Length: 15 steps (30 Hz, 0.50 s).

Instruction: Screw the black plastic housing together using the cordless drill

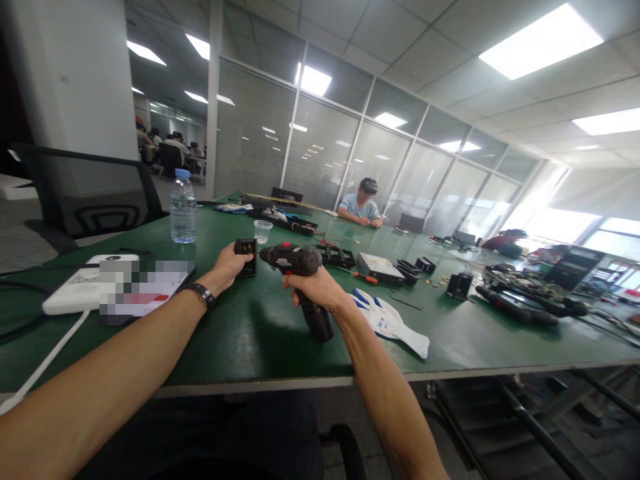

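So there's one cordless drill [295,267] and one small black part [246,257] in play here, both held just above the green worktop [240,340]. The right hand [315,288] has its fingers clamped round the drill's grip, with the nose pointing left, right at the black part. The drill's dark grey and black with a bit of red near the top and a chunky battery at the bottom of the handle. The left hand [227,265], watch on the wrist, has its fingers closed on the part, a boxy black piece held upright. Around them: one water bottle [183,207], one clear plastic cup [263,231], one white and blue glove [390,321] just right of the drill, and one red-handled screwdriver [361,275] behind it.
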Tool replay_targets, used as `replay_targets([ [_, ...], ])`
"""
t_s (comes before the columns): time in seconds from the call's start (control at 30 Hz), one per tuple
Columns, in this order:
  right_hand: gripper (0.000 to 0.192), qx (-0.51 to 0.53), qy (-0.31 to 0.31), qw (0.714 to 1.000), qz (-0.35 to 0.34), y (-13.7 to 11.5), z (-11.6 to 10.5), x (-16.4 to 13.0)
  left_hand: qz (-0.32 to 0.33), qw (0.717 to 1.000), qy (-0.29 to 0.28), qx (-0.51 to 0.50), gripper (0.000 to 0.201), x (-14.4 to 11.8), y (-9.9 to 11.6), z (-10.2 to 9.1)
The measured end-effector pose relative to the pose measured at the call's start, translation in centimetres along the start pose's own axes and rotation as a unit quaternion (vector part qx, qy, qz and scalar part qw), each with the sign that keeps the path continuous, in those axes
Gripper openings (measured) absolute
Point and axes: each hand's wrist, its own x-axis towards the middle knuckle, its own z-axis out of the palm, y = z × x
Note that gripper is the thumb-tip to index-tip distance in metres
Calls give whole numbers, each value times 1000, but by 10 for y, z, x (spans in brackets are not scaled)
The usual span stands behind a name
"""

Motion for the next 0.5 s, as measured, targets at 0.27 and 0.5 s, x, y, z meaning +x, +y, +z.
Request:
replay_targets([
  [0.27,15,4,4,1000,0,-1,1,-1,-3,1000,7,0,48,1,-1,0],
  [0.5,12,1,-2,1000,-8,0,0,0,12,1000,3,13,47,1,-1,0],
])
